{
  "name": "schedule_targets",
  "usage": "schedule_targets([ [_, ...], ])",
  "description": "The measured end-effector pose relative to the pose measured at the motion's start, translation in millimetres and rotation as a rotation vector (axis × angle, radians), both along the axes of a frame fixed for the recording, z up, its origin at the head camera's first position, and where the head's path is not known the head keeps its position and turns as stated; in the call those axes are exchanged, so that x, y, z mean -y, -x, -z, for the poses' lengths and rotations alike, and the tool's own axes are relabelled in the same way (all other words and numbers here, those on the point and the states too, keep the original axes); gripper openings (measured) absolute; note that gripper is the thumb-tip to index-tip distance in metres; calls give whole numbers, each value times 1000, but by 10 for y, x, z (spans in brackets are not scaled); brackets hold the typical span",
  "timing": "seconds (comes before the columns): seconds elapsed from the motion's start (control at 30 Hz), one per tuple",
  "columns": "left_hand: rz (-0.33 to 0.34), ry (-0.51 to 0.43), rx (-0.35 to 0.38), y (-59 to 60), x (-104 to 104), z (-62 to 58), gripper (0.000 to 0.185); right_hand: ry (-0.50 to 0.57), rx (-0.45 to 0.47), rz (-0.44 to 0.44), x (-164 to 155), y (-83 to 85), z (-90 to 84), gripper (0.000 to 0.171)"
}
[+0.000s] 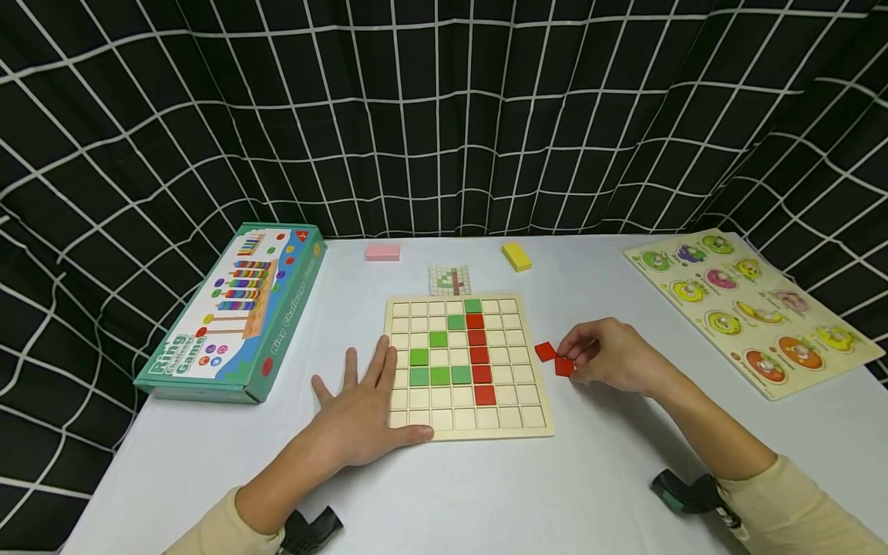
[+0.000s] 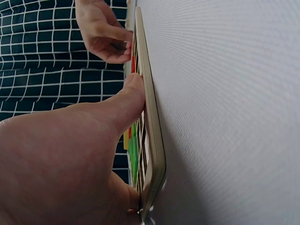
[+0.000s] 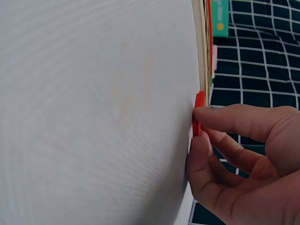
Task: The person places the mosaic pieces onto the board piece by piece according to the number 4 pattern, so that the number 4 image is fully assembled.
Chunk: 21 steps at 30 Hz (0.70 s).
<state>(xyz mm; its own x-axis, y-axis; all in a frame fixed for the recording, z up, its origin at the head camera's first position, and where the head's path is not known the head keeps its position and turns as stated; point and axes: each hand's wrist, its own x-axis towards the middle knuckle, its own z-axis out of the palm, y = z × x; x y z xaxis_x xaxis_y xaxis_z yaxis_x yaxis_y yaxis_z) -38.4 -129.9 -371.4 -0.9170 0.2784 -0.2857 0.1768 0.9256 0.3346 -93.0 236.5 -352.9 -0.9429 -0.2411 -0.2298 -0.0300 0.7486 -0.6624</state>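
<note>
Left hand is lying flat with fingers spread, pinning the grid board, while the right hand is pinching a red tile just right of it, so I'm guessing it needs lifting into an empty cell.

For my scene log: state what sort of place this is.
Probably a staged tabletop recording booth: a white table backed by a black grid-patterned curtain, laid out with toys such as the tile board and ring game box.

- Grid board: pale wood, holding green tiles and red tiles.
- Loose tiles: red.
- Backdrop curtain: black, white grid lines.
- Blocks: pink block, yellow block.
- Game box: teal, multicoloured rings.
</note>
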Motion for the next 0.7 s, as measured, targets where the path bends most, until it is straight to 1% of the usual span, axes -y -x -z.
schedule_targets([
  [0.33,-3,0,-3,-2,1,11,126,-46,-15,10,-9,-18,-33,25],
  [0.53,-3,3,0,-1,-3,4,126,-38,2,21,-18,-36,-54,28],
  [0.7,-2,11,1,-1,-6,-3,126,-12,-3,24,23,-67,-91,30],
])
